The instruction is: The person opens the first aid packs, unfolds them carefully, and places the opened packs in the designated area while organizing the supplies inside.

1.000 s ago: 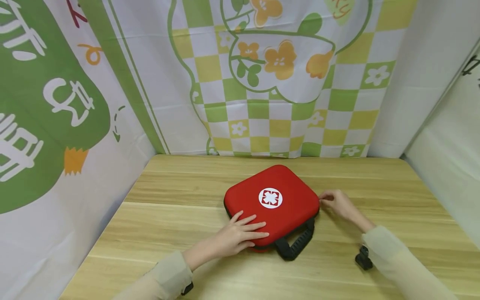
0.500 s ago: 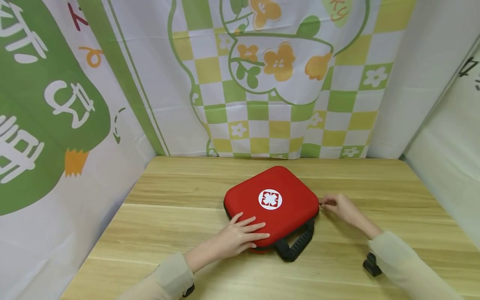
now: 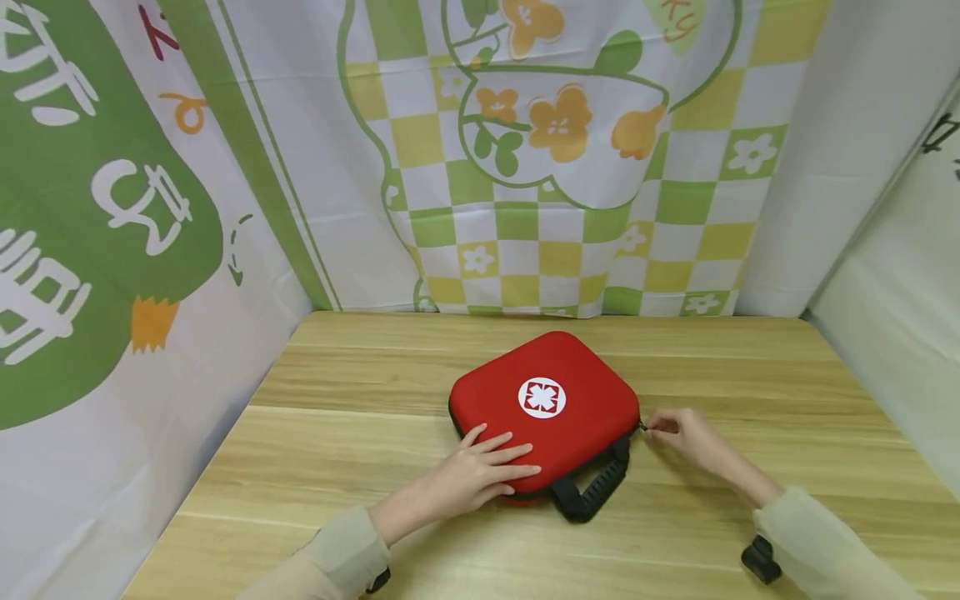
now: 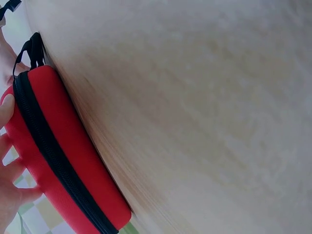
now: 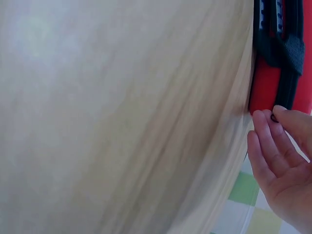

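Observation:
A red first-aid case [image 3: 577, 367] with a white round emblem lies flat on the wooden table, its black handle [image 3: 600, 492] toward the near right. My left hand [image 3: 480, 471] rests on the near left of the lid with fingers spread; the left wrist view shows the black zipper [image 4: 53, 151] closed along that side. At the right corner, my right hand [image 3: 686, 437] pinches a small dark zipper pull [image 5: 274, 117] between thumb and fingertips, just past the end of the handle side.
The wooden table [image 3: 360, 367] extends around the case on every side. A patterned curtain [image 3: 525, 250] hangs behind its far edge, with white cloth at both sides. A small black device [image 3: 761, 560] sits at the right wrist.
My right hand has slid toward me around the case's right corner with the zipper pull. The left hand and the case have stayed in place.

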Tool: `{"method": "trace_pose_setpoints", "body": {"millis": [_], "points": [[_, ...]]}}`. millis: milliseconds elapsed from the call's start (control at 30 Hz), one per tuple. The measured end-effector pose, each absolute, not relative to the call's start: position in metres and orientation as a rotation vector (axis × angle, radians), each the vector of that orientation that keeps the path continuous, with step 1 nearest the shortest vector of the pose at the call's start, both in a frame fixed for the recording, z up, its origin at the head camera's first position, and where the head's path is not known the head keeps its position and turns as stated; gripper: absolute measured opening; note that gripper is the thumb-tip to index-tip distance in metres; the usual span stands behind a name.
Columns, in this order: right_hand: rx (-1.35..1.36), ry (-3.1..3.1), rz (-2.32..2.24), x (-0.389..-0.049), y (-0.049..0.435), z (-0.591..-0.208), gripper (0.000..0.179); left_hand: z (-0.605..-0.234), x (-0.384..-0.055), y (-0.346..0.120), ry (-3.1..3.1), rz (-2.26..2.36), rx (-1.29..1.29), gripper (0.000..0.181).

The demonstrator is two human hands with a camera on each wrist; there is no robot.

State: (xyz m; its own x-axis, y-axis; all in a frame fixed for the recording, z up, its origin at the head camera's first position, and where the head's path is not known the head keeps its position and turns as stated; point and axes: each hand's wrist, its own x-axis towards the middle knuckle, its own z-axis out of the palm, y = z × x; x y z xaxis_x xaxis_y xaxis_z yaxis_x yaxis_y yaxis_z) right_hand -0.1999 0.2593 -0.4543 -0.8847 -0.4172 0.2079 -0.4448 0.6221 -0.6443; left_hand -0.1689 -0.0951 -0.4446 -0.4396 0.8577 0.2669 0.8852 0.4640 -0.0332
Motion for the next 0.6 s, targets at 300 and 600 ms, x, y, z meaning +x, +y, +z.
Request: {"method": "trace_pose_setpoints", "body": {"millis": [300,600], "points": [[0.860,-2.707,1.184,-0.188,0.240,-0.459,0.003,-0.446,-0.173,-0.089,-2.462,-0.121,-1.456,0.045],[0.796,-2.772,1.327,-0.181,0.229,-0.457,0.004,-0.448,-0.176,-0.081,-2.466,-0.097,-1.430,0.046]]}}
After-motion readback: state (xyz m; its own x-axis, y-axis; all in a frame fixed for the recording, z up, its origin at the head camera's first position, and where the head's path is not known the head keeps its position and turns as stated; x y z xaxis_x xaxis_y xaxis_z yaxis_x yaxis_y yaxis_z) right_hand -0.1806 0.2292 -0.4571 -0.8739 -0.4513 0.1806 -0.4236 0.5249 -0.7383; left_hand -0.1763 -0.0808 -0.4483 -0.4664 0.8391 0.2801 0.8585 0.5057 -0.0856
